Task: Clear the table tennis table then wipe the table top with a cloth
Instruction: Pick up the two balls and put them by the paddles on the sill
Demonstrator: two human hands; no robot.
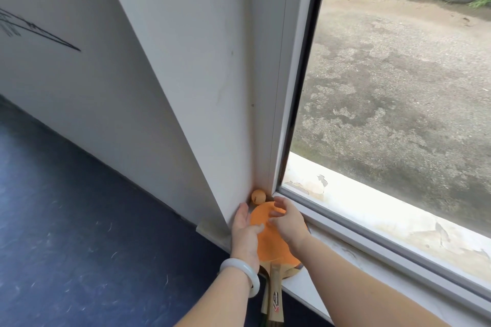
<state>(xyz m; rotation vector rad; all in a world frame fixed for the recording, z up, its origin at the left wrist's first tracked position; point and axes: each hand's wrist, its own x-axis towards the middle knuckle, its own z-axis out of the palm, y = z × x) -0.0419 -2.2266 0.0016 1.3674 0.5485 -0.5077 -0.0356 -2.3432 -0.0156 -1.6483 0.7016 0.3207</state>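
Sitting just past the paddle (268,244), the ball (258,196) lay nearest your straight-fingered left hand (245,231); your right hand (288,220) was loosely curled, empty.

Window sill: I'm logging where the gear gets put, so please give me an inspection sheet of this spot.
Surface: white window sill.
Job's things: orange paddle flat on the sill, handle overhanging; orange ball in the corner beyond it; no cloth seen.
Clutter: nothing seen.
Hands: left hand, fingers straight, beside the paddle, bracelet on its wrist; right hand loosely curled over the paddle, holding nothing.
Cables: nothing seen.
Surroundings: window onto a paved yard; white wall; dark blue surface below.
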